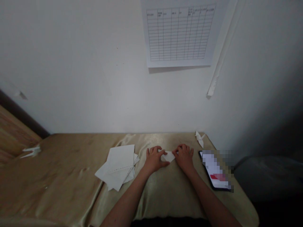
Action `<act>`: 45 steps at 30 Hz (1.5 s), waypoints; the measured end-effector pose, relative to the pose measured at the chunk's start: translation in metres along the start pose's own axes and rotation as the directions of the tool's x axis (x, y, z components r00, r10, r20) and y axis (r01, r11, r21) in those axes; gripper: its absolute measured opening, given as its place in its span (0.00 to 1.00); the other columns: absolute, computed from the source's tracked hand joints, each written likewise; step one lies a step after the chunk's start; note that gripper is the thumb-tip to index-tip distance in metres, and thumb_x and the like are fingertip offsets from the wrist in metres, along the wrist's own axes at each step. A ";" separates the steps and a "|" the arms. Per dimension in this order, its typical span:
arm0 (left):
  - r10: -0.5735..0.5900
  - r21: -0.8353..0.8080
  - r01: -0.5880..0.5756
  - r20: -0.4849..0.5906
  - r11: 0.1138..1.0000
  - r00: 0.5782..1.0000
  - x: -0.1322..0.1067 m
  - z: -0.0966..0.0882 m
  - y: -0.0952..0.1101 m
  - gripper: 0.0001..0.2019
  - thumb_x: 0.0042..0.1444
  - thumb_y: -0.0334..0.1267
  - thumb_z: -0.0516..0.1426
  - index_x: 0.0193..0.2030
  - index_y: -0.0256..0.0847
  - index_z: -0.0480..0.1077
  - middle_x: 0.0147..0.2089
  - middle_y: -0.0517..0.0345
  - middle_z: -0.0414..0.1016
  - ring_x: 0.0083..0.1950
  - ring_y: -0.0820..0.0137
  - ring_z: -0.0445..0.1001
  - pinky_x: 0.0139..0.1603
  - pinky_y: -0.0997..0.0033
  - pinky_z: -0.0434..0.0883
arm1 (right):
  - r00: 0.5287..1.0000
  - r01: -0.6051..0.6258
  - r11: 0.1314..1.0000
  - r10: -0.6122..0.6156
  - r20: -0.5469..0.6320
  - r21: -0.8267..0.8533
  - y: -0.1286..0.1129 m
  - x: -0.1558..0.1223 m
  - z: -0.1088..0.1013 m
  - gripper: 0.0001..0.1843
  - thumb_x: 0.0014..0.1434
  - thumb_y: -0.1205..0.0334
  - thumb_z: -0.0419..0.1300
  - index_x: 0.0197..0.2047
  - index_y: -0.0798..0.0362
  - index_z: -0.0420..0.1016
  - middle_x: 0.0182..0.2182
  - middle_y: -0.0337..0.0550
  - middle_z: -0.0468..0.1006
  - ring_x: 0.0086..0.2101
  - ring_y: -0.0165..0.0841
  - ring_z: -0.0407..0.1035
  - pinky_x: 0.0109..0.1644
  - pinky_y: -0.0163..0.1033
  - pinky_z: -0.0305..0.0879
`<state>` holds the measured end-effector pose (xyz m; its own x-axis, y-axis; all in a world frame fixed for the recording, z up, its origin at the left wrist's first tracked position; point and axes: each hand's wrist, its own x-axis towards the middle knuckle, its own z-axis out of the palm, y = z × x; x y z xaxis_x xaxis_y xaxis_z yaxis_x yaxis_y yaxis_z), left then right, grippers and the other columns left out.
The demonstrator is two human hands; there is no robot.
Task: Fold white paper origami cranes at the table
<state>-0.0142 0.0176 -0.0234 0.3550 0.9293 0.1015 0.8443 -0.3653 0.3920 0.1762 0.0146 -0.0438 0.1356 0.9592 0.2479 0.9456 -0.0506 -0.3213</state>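
Small paper (169, 156) x1: L hand (154, 159) part-open at edge, R hand (185, 157) pinching corner; 1 phone (218, 185) nrby.

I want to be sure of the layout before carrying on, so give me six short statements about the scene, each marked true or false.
1. The left hand and right hand both touch the small paper. True.
2. The sheets lie right of the right hand. False: they lie left of the left hand.
3. The phone lies right of the right hand. True.
4. The chart lies on the table. False: it hangs on the wall.
5. The cloth is bright blue. False: it is gold-brown.
6. The sheets overlap one another. True.
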 end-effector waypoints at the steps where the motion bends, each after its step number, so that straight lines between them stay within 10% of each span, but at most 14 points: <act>1: 0.002 0.001 -0.002 -0.003 1.000 1.000 0.000 0.000 0.000 0.27 0.43 0.56 0.68 0.51 0.56 0.73 0.62 0.56 0.64 0.65 0.52 0.59 0.68 0.36 0.43 | 1.000 0.000 1.000 0.000 0.000 -0.001 0.000 0.000 0.000 0.13 0.64 0.53 0.55 0.41 0.51 0.77 0.51 0.51 0.71 0.54 0.46 0.59 0.63 0.64 0.40; 45: -0.028 0.008 0.028 0.002 1.000 1.000 -0.002 0.001 0.010 0.26 0.47 0.57 0.65 0.55 0.68 0.72 0.63 0.56 0.61 0.66 0.51 0.57 0.69 0.34 0.39 | 0.998 -0.016 0.994 0.010 -0.061 -0.105 -0.005 0.000 0.000 0.16 0.64 0.49 0.55 0.45 0.53 0.72 0.47 0.52 0.72 0.52 0.48 0.61 0.62 0.69 0.38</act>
<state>-0.0062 0.0121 -0.0202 0.3320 0.9391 0.0890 0.8569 -0.3397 0.3877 0.1719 0.0150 -0.0418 0.1625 0.9399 0.3003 0.9691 -0.0948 -0.2277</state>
